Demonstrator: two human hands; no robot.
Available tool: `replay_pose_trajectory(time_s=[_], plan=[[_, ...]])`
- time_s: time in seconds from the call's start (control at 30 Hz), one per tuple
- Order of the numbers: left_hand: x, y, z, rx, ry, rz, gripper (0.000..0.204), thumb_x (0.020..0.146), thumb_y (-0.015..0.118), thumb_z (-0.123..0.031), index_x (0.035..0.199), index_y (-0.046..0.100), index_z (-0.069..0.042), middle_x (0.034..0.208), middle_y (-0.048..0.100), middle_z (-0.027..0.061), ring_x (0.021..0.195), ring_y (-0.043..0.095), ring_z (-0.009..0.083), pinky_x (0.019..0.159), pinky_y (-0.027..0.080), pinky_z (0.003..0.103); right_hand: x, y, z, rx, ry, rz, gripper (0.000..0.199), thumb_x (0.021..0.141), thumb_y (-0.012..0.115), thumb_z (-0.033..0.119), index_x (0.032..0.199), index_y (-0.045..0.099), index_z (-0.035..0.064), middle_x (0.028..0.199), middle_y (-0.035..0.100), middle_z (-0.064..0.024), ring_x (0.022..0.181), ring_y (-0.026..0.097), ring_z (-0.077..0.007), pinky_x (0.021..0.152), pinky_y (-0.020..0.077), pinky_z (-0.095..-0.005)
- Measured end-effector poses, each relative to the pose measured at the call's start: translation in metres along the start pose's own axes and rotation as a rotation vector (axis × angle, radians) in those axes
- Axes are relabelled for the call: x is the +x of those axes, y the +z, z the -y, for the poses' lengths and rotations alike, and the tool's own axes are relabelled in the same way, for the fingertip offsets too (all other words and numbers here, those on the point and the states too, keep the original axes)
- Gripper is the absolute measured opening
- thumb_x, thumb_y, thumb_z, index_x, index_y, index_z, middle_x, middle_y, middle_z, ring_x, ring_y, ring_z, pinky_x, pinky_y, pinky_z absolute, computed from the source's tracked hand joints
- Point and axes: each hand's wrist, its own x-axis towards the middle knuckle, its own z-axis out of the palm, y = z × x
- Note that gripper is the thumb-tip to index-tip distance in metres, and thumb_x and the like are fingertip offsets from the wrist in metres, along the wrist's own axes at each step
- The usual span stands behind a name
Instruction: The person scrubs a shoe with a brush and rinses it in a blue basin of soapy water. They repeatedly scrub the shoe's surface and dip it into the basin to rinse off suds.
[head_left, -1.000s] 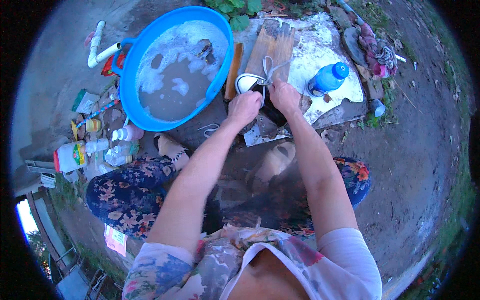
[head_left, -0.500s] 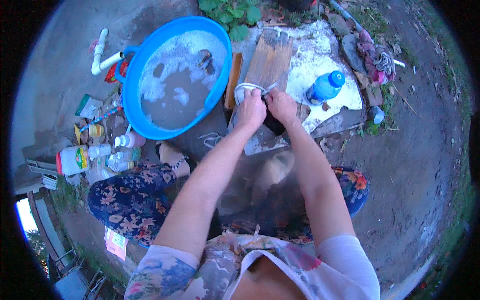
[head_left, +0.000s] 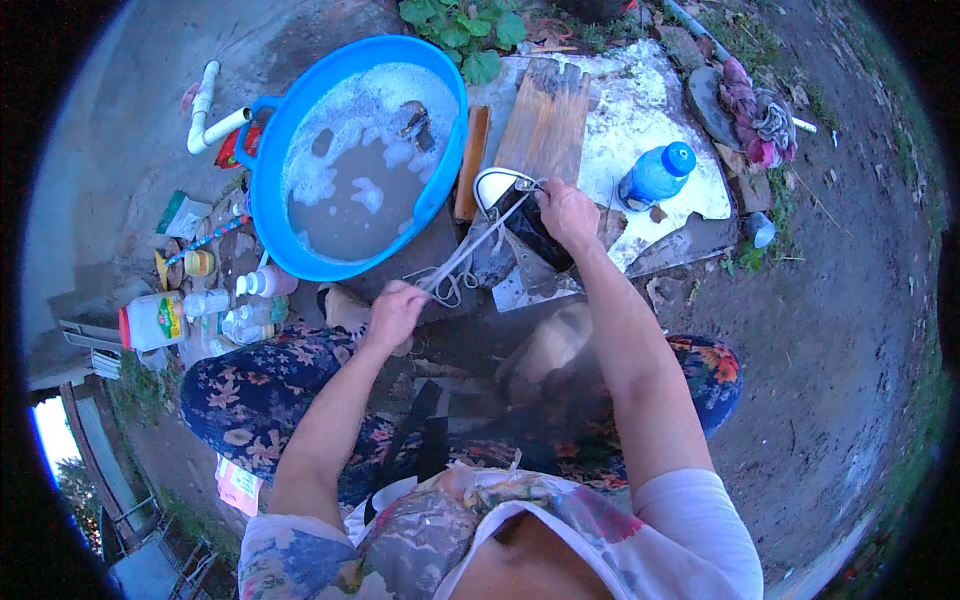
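A dark sneaker (head_left: 530, 222) with a white toe cap rests at the near end of a worn wooden board (head_left: 548, 120), toe pointing away from me. My right hand (head_left: 568, 213) is closed on the sneaker by its lace holes, fingertips near the toe. A pale shoelace (head_left: 492, 234) runs taut from there toward my left hand (head_left: 396, 312), whose closed fingers grip it. Loops of loose lace hang beside that hand. Part of the sneaker is hidden by my right hand.
A blue tub (head_left: 268, 215) of sudsy grey water stands at the left, with a narrow wooden strip (head_left: 472, 165) alongside. A blue bottle (head_left: 660, 178) sits on the white slab (head_left: 625, 110). Several jars, including a red-lidded container (head_left: 150, 322), and a white pipe (head_left: 203, 105) lie farther left.
My left hand has left the sneaker and moved toward me and left, drawing the shoelace out straight. The right hand stays at the sneaker.
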Motion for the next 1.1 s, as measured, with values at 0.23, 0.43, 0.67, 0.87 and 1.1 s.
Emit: replay_pose_trajectory(time_s=[0.23, 0.43, 0.67, 0.87, 1.1], plan=[[0.092, 0.033, -0.122, -0.290, 0.173, -0.383, 0.035, 0.077, 0.062, -0.010, 0.110, 0.055, -0.002, 0.108, 0.055, 0.0166, 0.102, 0.053, 0.0335, 0.088, 0.043, 0.038, 0.001, 0.001, -0.012, -0.004, -0.015, 0.001, 0.023, 0.084, 0.053, 0.029, 0.092, 0.057, 0.0086, 0.089, 0.063, -0.0178, 0.084, 0.062, -0.0362, 0.072, 0.0482, -0.0477], [0.159, 0.048, -0.147, -0.399, -0.516, -0.112, 0.038, 0.081, 0.056, -0.019, 0.110, 0.047, 0.003, 0.101, 0.058, 0.0263, 0.098, 0.056, 0.0405, 0.084, 0.044, 0.047, -0.002, 0.006, -0.001, -0.007, -0.010, 0.009, 0.023, 0.085, 0.053, 0.030, 0.092, 0.056, 0.0082, 0.088, 0.062, -0.0187, 0.081, 0.062, -0.0372, 0.070, 0.0484, -0.0480], [0.087, 0.055, -0.114, -0.333, -0.213, -0.019, 0.022, 0.083, 0.046, -0.019, 0.089, 0.064, -0.007, 0.088, 0.065, 0.0152, 0.084, 0.062, 0.0298, 0.074, 0.047, 0.038, -0.003, 0.010, -0.002, -0.063, 0.069, -0.098, 0.025, 0.085, 0.052, 0.030, 0.091, 0.055, 0.0066, 0.085, 0.062, -0.0203, 0.080, 0.061, -0.0389, 0.071, 0.0478, -0.0493], [0.084, 0.064, -0.112, -0.432, -0.297, -0.084, 0.022, 0.083, 0.048, -0.023, 0.091, 0.061, -0.007, 0.084, 0.063, 0.0150, 0.080, 0.060, 0.0316, 0.071, 0.046, 0.041, -0.006, 0.013, 0.013, -0.109, 0.111, -0.069, 0.025, 0.085, 0.053, 0.030, 0.093, 0.056, 0.0059, 0.088, 0.060, -0.0202, 0.082, 0.061, -0.0396, 0.071, 0.0482, -0.0497], [0.071, 0.043, -0.104, -0.219, -0.250, -0.045, 0.020, 0.083, 0.049, -0.022, 0.095, 0.060, -0.010, 0.091, 0.063, 0.0171, 0.085, 0.060, 0.0362, 0.073, 0.046, 0.047, -0.009, 0.022, 0.015, -0.093, 0.098, -0.043, 0.022, 0.085, 0.053, 0.028, 0.095, 0.057, 0.0088, 0.092, 0.059, -0.0188, 0.083, 0.062, -0.0364, 0.069, 0.0492, -0.0468]])
